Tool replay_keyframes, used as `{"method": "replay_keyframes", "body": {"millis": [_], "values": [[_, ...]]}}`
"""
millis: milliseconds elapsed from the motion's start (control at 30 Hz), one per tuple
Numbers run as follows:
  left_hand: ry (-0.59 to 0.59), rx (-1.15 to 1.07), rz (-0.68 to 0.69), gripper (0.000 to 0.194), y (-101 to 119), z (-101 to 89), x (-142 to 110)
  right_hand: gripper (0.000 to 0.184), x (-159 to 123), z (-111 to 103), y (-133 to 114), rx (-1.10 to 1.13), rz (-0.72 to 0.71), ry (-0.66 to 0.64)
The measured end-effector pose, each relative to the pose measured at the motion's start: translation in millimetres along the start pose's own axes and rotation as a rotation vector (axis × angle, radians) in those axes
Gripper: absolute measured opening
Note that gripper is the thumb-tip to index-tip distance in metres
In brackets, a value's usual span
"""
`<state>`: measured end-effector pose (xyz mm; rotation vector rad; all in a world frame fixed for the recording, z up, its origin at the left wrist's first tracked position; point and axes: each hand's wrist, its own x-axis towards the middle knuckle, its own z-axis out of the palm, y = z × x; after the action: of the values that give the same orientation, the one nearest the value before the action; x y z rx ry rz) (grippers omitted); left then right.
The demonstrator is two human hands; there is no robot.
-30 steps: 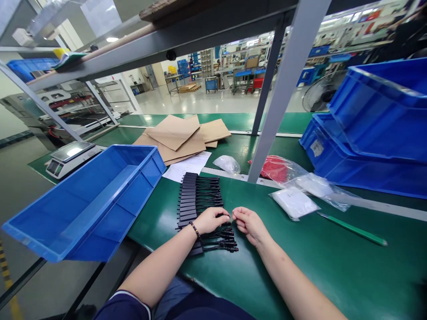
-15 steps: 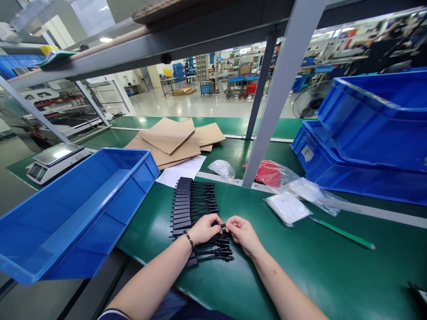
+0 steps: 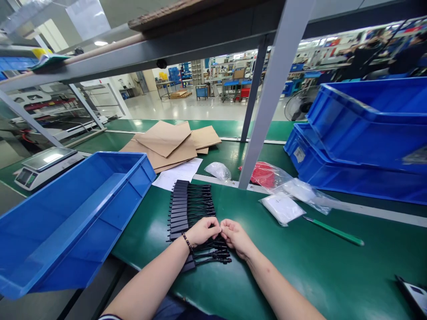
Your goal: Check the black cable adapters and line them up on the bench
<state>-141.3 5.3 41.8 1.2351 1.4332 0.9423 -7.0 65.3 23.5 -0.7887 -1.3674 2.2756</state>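
Note:
A row of black cables with flat box-shaped bodies (image 3: 180,206) lies on the green tabletop (image 3: 267,266), their leads pointing right. My left hand (image 3: 203,231), with a beaded bracelet at its wrist, is above the lower part of the row. Its thumb and forefinger are pinched at a black cable end, now mostly covered by the fingers. My right hand (image 3: 236,238) meets it fingertip to fingertip, also in a pinch. Whatever sits between the right fingertips is too small to make out. Below the hands, several cable connectors (image 3: 222,255) show with reddish tips.
Left stands a long blue bin (image 3: 110,195), beside a scale (image 3: 46,166). Cardboard sheets (image 3: 167,138) and white paper (image 3: 178,173) lie behind the cables. Right are clear bags (image 3: 218,171), a white packet (image 3: 283,208), a green-handled tool (image 3: 335,231), stacked blue bins (image 3: 367,129) and a grey post (image 3: 260,115).
The view has shifted slightly. My fingertips have closed together, covering the small black cable end that showed between them before. The cable row lies as it was.

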Motion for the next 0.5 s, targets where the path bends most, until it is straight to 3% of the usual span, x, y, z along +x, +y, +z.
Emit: {"method": "replay_keyframes", "body": {"millis": [267,500], "values": [[0.000,-0.051,-0.037,0.016,2.6,1.3,-0.4,0.030,4.6,-16.9,-4.0,0.133,-0.060,0.111],[0.144,0.025,-0.052,0.019,-4.2,1.9,1.7,0.029,8.5,-25.8,-3.8,0.163,-0.087,0.189]]}}
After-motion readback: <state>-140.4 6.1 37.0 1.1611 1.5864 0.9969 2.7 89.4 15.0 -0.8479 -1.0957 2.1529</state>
